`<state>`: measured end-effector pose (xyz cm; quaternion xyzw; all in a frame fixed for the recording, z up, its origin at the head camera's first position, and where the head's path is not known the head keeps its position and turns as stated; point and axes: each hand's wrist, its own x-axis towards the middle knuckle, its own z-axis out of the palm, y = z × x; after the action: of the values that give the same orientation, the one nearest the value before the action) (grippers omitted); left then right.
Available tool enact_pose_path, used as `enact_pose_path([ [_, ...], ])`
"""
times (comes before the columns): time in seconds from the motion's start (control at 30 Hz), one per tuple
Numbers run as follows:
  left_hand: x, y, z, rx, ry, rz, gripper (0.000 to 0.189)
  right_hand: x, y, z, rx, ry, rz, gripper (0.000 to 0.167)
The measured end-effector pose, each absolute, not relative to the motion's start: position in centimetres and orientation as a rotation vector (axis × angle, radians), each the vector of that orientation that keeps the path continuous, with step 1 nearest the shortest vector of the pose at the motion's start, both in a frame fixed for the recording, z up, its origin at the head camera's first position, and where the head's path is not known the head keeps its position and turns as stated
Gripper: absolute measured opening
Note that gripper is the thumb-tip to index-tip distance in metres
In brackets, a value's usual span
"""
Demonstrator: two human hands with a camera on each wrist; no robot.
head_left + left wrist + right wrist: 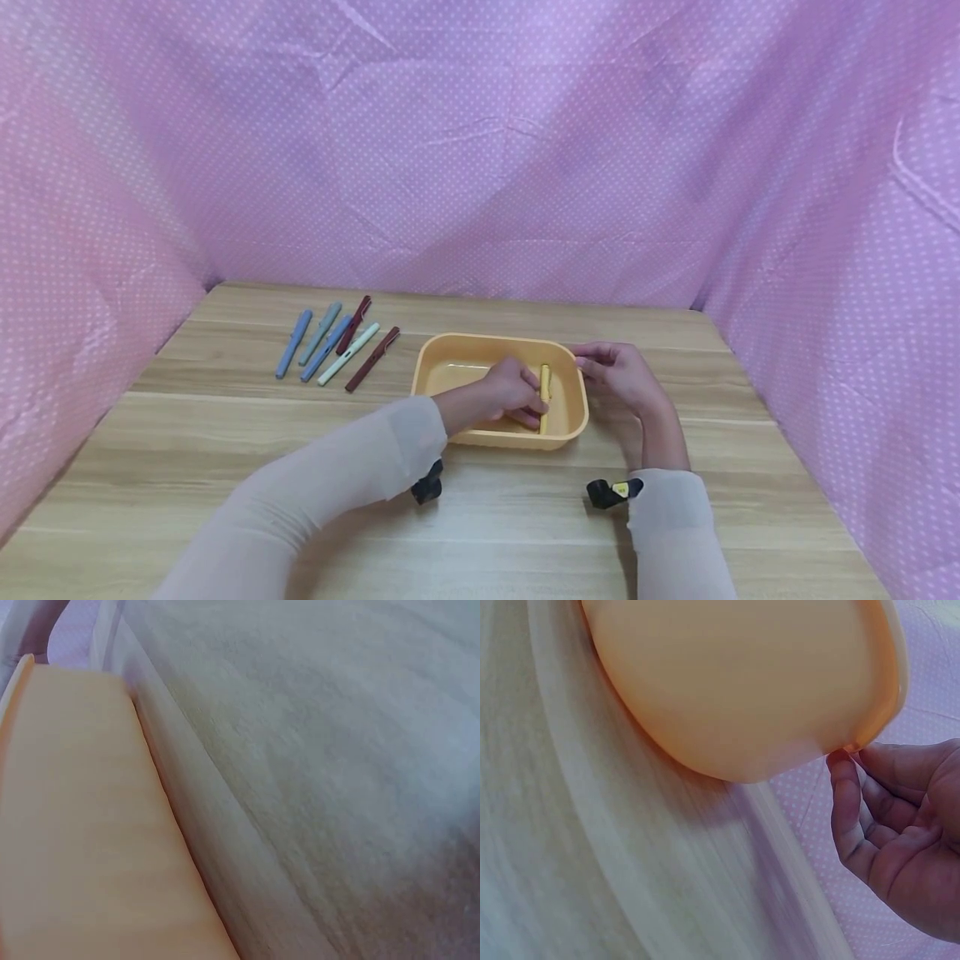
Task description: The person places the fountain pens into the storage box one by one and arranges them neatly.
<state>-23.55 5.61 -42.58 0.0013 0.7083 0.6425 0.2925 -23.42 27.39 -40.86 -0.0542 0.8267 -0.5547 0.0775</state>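
Observation:
A yellow-orange plastic box [480,340] with rounded corners stands in the middle of the table. Inside it, near the right end, a yellow pen [545,379] lies lengthwise front to back. My left hand [513,392] reaches into the box and pinches this pen towards its near end; some fingertips are hidden. At the box's right end, my right hand [618,375] holds the rim between thumb and fingers, as the right wrist view shows at the corner. The left wrist view has only the box's outer wall [90,810] and the tabletop; the left hand is out of it.
Several capped pens lie left of the box: a blue pen [294,344], a grey-green pen [320,333], a pale green pen [348,354] and a dark red pen [372,360] among them. Pink dotted cloth [480,167] surrounds the wooden table [510,517].

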Motion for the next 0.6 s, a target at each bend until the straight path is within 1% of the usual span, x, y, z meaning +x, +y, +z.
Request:
enact_pose_path([
  [0.17, -23.07, 5.8, -42.27, 0.009, 1.88, 1.71, 0.041, -23.41, 27.41, -40.89, -0.162, 2.482, -1.658, 0.032],
  [0.6, -22.79, 5.86, -42.06, 0.012, 1.876, 1.713, 0.042, -23.5, 27.4, -40.96, -0.166, 2.468, -1.658, 0.033],
])
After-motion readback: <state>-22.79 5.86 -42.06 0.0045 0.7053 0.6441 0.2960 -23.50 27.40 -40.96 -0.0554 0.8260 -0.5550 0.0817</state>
